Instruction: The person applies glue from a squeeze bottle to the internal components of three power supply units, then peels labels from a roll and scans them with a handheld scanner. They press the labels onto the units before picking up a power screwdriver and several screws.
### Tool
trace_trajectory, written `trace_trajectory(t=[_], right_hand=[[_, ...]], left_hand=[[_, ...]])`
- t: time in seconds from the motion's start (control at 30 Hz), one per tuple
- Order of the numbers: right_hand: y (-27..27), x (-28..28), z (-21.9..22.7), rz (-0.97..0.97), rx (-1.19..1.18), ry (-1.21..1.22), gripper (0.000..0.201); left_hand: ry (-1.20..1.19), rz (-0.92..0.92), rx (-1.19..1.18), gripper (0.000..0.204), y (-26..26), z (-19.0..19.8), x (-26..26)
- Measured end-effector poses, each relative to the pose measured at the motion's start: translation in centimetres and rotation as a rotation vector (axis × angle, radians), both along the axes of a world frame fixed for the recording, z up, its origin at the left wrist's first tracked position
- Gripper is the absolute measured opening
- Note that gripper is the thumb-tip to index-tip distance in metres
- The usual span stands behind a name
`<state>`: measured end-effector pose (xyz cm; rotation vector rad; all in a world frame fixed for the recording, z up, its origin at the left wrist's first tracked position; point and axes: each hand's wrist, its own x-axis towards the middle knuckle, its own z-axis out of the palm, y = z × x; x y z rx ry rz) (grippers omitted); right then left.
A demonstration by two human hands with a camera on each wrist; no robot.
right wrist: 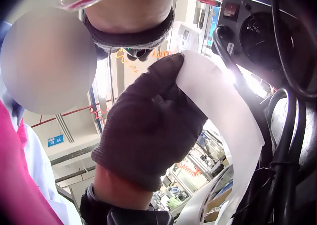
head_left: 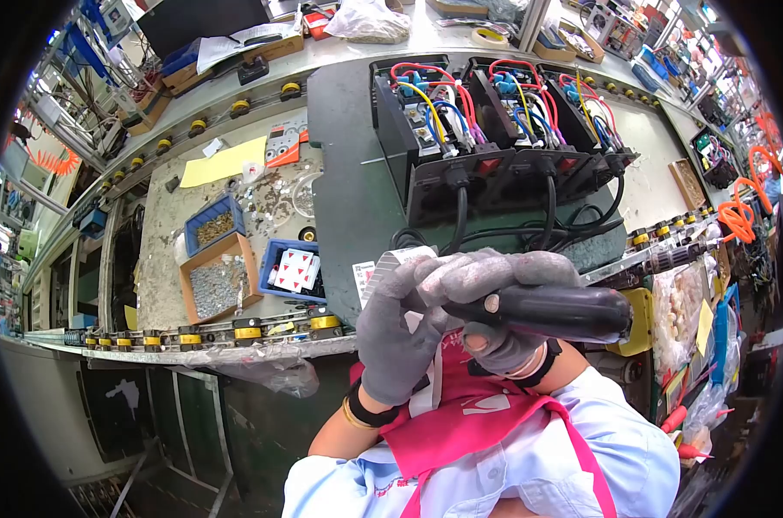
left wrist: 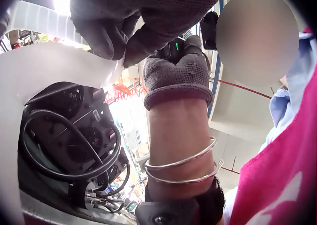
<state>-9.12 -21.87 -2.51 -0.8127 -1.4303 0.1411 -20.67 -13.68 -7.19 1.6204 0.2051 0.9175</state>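
Observation:
My gloved left hand pinches the end of a white label strip, which curls down in the right wrist view. In the left wrist view the strip spreads pale across the left side, under the left hand's fingers. The gloved right hand grips a long black handheld device, its rounded end pointing right in the head view. A small green light shows on the device in the left wrist view. Both hands are close together in front of the chest.
Three black power units with exposed coloured wires and black cables stand on a dark green board. To the left are a blue bin, a cardboard tray of small metal parts and another blue bin holding red-marked cards. Yellow-and-black rollers edge the bench.

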Motion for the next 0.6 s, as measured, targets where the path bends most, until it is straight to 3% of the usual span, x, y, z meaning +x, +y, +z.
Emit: trace_trajectory(t=[0.07, 0.17, 0.37, 0.43, 0.5, 0.57, 0.6], right_hand=[[0.1, -0.7, 0.0, -0.016, -0.010, 0.173, 0.054], [0.0, -1.7, 0.5, -0.024, -0.079, 0.456, 0.044], [0.2, 0.2, 0.0, -0.063, -0.022, -0.079, 0.061], [0.0, 0.0, 0.2, -0.065, -0.053, -0.015, 0.056], [-0.2, -1.1, 0.5, -0.047, -0.096, 0.247, 0.045], [0.1, -1.3, 0.2, -0.049, -0.038, 0.318, 0.045], [0.6, -0.8, -0.5, -0.062, 0.048, 0.210, 0.053]], left_hand=[[-0.001, -0.019, -0.055, 0.051, -0.2, -0.1, 0.0], [0.005, 0.042, 0.070, 0.053, -0.1, -0.2, 0.4], [0.036, 0.038, 0.085, 0.055, -0.1, -0.1, 0.3], [0.033, 0.021, 0.060, 0.055, -0.1, -0.2, 0.2], [0.023, 0.013, 0.064, 0.054, -0.1, -0.4, 0.2], [0.001, 0.015, 0.097, 0.053, 0.1, -0.4, 0.3], [0.003, 0.019, 0.076, 0.052, 0.2, -0.5, 0.3]])
